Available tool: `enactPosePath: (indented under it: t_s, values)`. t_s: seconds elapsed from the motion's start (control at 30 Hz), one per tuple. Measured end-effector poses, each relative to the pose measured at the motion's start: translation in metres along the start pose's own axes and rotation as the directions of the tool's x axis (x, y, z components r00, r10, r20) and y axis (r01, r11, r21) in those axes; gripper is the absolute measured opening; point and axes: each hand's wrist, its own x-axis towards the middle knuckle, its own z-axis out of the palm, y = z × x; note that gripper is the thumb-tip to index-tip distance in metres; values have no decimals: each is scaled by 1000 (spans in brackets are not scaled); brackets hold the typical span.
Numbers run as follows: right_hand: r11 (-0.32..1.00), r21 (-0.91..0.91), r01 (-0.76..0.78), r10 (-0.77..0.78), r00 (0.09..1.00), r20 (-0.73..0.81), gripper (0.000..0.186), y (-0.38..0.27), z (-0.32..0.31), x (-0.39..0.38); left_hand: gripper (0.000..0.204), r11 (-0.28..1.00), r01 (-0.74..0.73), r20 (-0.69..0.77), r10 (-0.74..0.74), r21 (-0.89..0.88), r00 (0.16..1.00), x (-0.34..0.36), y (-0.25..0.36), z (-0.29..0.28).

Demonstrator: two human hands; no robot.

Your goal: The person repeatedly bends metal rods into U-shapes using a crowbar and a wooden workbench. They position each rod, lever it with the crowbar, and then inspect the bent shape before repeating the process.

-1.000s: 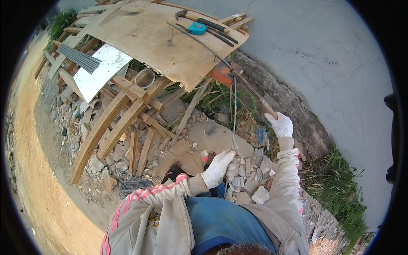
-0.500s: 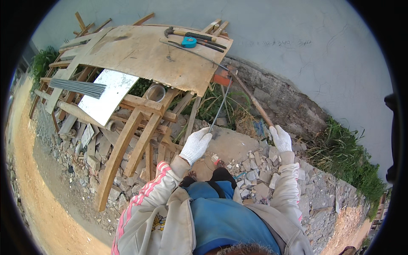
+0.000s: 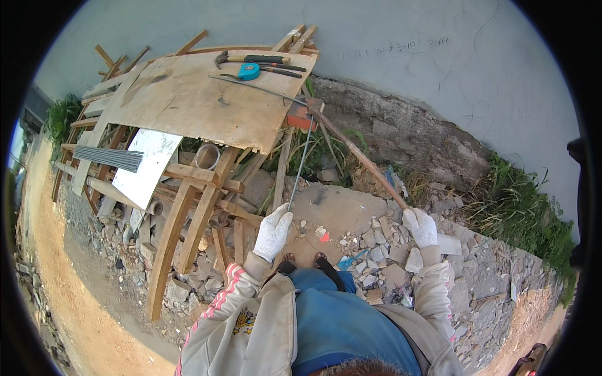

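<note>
My left hand [image 3: 273, 232], in a white knitted glove, is closed on one end of a thin grey steel rod [image 3: 301, 160]. The rod runs up to an orange-red block [image 3: 300, 118] at the plywood's right corner, where it bends and continues leftward over the board. My right hand [image 3: 421, 227], gloved alike, grips the near end of a long rusty bar [image 3: 364, 160]. This bar slopes up to the same block and meets the rod at the bend; how they join is too small to tell.
On the plywood sheet [image 3: 188, 94] lie a hammer [image 3: 257, 58], a blue tape measure [image 3: 249, 71] and a dark-handled tool [image 3: 282, 72]. A rod bundle [image 3: 108, 158] rests on a white board [image 3: 150, 172]. Timber beams [image 3: 168, 250] jut nearby; rubble [image 3: 376, 250] surrounds my feet. A wall [image 3: 401, 81] stands behind.
The whole view has shifted and turned slightly, so the plywood and block sit further left. Both hands keep their holds and appear a little lower; the angle between rod and bar looks about the same.
</note>
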Motion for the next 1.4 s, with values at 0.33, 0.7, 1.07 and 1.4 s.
enactPosePath:
  t_s: [0.33, 0.7, 1.07, 1.4]
  values:
    - [998, -40, -52, 50, 997, -51, 56, -22, -5, -11, 38, 964, 188, 120, -167, -188, 979, -14, 36, -9]
    - [985, -48, -168, 160, 977, -143, 63, -112, 27, -90, 31, 975, -167, 180, 140, 147, 974, -18, 20, -121]
    - [933, -73, -353, 344, 932, -113, 73, -175, 44, -120, 36, 713, -522, 232, 471, 468, 851, 17, 0, -174]
    - [936, -15, -353, 337, 905, -259, 67, -246, 109, -162, 41, 642, -568, 357, 441, 515, 823, 63, 14, -238]
